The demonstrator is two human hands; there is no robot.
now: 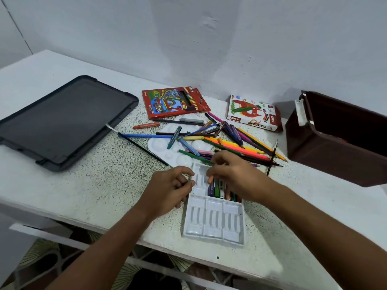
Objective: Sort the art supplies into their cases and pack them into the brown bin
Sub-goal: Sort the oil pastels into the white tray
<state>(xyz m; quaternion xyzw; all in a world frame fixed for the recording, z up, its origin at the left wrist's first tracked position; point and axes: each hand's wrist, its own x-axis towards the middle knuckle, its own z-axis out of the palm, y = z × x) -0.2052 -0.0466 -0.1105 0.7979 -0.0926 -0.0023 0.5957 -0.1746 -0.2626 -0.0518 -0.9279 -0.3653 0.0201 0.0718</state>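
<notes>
A white plastic pastel tray (213,222) lies near the table's front edge, with several oil pastels (219,190) in its far slots. My right hand (232,172) is over those slots, fingers shut on an orange pastel (210,179). My left hand (171,187) rests at the tray's left rim, fingers curled against it. Behind lies a heap of coloured pencils (240,147) and pastels over a white paint palette (165,143). The red pencil case (173,102) and the oil pastels box (253,113) sit at the back. The brown bin (335,139) stands open at the right.
A dark grey bin lid (62,122) lies flat at the left. A black paintbrush (144,148) and a blue pencil (144,135) stretch between the lid and the palette. An orange-red pastel (145,126) lies alone. The wall is close behind.
</notes>
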